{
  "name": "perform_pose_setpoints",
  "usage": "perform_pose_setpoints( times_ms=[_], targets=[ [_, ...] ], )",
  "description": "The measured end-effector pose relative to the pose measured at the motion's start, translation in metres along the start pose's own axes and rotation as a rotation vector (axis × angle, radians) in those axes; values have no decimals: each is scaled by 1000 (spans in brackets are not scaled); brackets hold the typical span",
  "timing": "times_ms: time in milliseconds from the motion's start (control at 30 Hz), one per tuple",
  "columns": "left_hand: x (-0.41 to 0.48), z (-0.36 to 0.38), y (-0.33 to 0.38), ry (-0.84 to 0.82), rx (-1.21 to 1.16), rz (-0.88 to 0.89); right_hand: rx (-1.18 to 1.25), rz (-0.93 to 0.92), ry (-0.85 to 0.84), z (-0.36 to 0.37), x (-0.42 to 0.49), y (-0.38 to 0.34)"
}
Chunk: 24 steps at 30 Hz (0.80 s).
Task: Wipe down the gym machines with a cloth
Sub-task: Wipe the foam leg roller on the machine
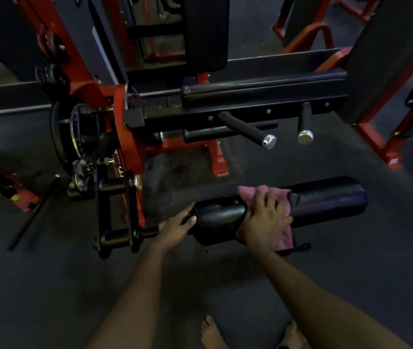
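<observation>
Cloth (252, 192), pink, drapes over the black roller pad (326, 197) at four o'clock; my right grip (267, 222) presses it flat, fingers spread, clasping nothing. Left grip (175, 227), fingers straight, steadies the pad's nine-o'clock end. Mid-wipe, I judge; next, sweep toward three o'clock.

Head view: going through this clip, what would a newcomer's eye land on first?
The pink cloth, the one bright patch low in the middle, is draped over a black roller pad and pressed down by the right hand. The left hand rests at the pad's left end. Behind them, the machine's red frame stands out against the dark floor.
</observation>
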State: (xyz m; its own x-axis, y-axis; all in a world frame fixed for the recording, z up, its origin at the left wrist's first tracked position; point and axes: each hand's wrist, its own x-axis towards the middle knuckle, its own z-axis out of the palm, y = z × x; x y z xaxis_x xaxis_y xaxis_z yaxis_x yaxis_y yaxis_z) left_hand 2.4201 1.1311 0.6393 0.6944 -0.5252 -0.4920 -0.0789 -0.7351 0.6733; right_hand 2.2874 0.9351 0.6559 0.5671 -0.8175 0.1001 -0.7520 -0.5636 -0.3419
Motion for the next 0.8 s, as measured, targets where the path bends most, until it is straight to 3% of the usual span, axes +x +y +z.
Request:
perform_pose_setpoints(
  times_ms=[100,233,400,500,600,667,800],
  targets=[
    [-8,-2,7,59,-7,58,58,-111,-49,-13,-16,-4],
    [-27,-10,43,168,-325,143,531,-122,-165,-47,-9,-10],
    [-37,-36,92,-29,-326,318,1354,91,-671,-106,13,-27],
    [-38,-51,115,-84,-231,325,1555,210,-795,-123,18,-27],
    [-38,-59,126,-34,-81,342,1561,269,-945,-124,22,-21],
    [-38,-62,127,13,-48,327,1374,184,-974,-120,26,-16],
    [-38,-61,123,-2,-1,281,861,10,-752,-94,29,-6]
  ],
)
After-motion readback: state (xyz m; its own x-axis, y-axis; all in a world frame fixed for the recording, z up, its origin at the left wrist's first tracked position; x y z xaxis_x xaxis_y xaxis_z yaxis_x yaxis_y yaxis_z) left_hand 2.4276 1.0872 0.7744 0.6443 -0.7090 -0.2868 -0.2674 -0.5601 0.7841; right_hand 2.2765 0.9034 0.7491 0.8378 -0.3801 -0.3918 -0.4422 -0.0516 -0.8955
